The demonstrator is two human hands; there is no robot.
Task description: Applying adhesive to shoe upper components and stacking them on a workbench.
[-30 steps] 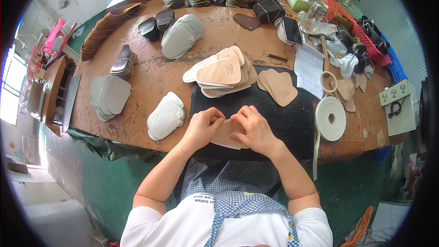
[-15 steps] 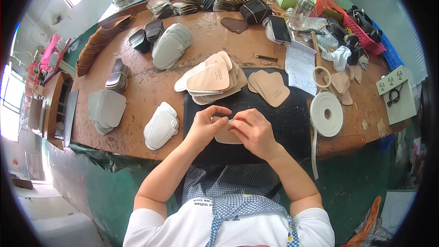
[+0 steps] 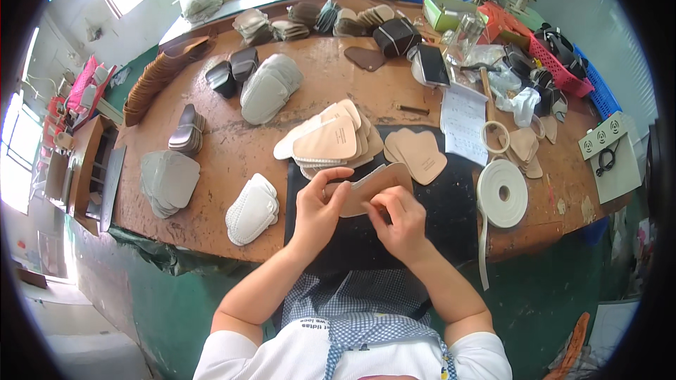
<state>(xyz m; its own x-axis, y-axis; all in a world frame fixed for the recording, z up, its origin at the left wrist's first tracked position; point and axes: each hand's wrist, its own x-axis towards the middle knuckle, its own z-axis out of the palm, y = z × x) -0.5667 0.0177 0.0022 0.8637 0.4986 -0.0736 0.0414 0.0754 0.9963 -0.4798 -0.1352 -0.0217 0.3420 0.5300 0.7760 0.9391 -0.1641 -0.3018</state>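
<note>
A beige insole-shaped piece (image 3: 378,187) is tilted up between my hands, with a pale strip along its upper left edge. Thumb and fingers of my left hand (image 3: 318,207) grip its left side. My right hand (image 3: 400,222) is closed in a pinch at its lower right; whatever its fingertips hold is hidden. Just beyond lies a pile of beige and white insole pieces (image 3: 325,139), partly on the black mat (image 3: 451,204). Several flat beige pieces (image 3: 424,160) are fanned out to its right.
White insole pieces (image 3: 251,212) and grey ones (image 3: 169,184) lie to the left. A white tape roll (image 3: 503,193) sits at the right, its loose end hanging over the table edge. Farther back are a written sheet (image 3: 462,121), a phone (image 3: 432,65) and a hammer (image 3: 484,84).
The beige piece has been lifted and tilted up from the mat. My right hand has moved down from its upper edge to its lower right, while my left keeps its grip. The view has shifted slightly.
</note>
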